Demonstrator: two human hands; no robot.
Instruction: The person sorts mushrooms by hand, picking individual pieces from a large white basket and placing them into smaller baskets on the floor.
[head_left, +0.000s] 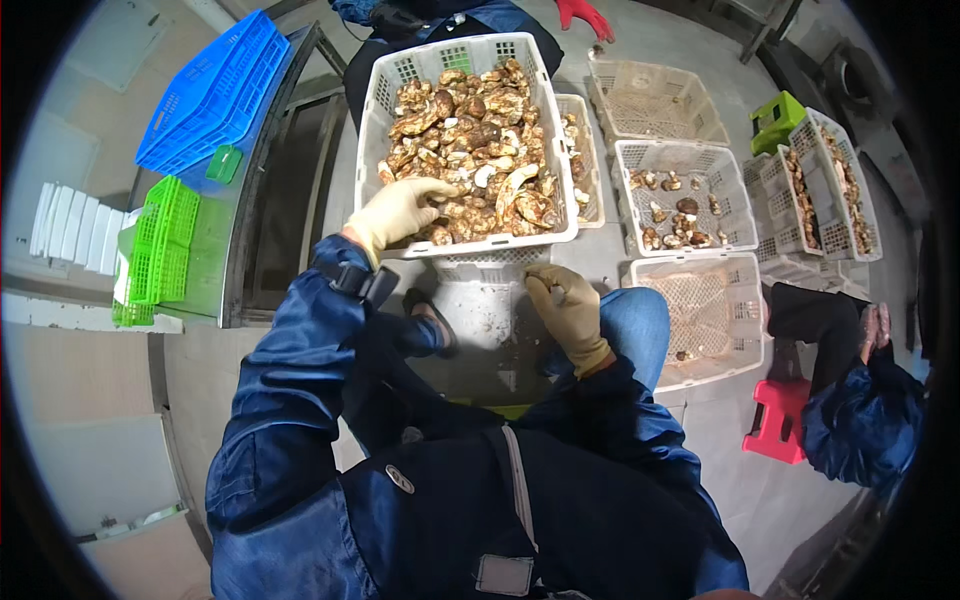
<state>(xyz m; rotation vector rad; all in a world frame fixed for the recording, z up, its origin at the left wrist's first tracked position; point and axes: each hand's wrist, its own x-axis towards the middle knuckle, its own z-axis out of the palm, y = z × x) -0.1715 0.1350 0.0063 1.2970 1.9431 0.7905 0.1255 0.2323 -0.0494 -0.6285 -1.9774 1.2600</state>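
A large white plastic crate (469, 249), heaped with brown, soil-covered mushrooms (480, 142), stands before me. My left hand (397, 214), in a pale yellow glove, reaches over the crate's near left corner. Its thumb and forefinger are apart at the mushrooms, and nothing shows between them. Below the crate's near right corner is my right hand (570, 319), gloved alike, above the floor by my knee. Its fingers are curled around a small greyish-white object (557, 294), mostly hidden; I cannot tell what it is.
To the right stand a crate with several mushrooms (645, 180), a nearly bare crate (697, 300) and another crate (660, 97). A person in a red glove (585, 16) sits opposite; another sits by a pink stool (780, 420). Blue crates (217, 90) and green baskets (161, 247) rest on a metal table.
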